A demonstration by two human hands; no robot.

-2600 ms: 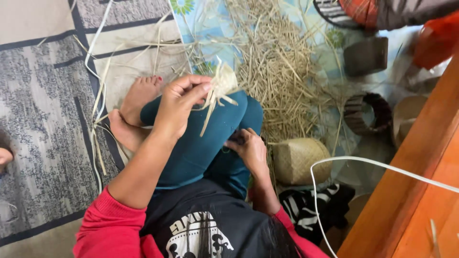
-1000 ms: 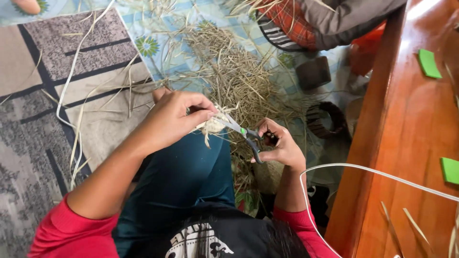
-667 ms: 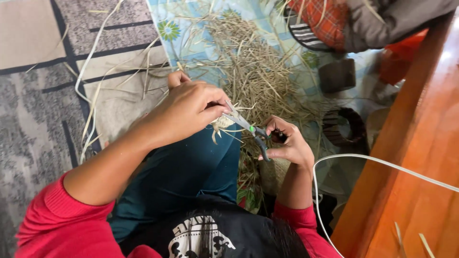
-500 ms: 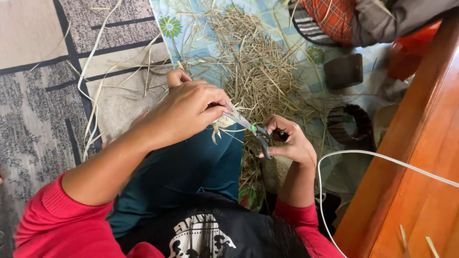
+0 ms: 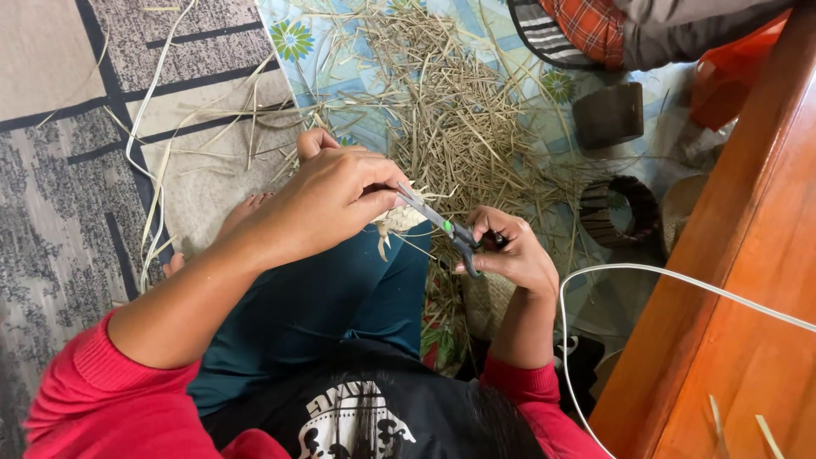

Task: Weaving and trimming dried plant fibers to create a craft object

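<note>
Little is changed since half a second ago: the view is shifted only slightly, and the scissors (image 5: pixel 444 228) are kept at the same angle against the small woven piece (image 5: pixel 398 219), with both hands in nearly the same places above the lap.

The woven piece, pale and made of dried strips, is pinched in the curled fingers of the left hand (image 5: pixel 327 200) and is mostly hidden under them; only its frayed edge is seen by the thumb. The scissors are gripped by the right hand (image 5: pixel 508 255), fingers closed through the dark handles, with the blades pointed up and left so that their tips are touching the piece's edge. Whether the blades are parted cannot be told.

The step in hand is judged to be the trimming of loose strip ends from the woven piece. For the next snip, the blades would need to be set across one stray end, close to the weave but clear of the left fingertips.

A heap of dry straw clippings (image 5: pixel 459 127) is spread on the flowered cloth (image 5: pixel 293 38) beyond the knees, and a dark ring-shaped basket (image 5: pixel 619 212) is set near the wooden bench (image 5: pixel 748 280).
</note>
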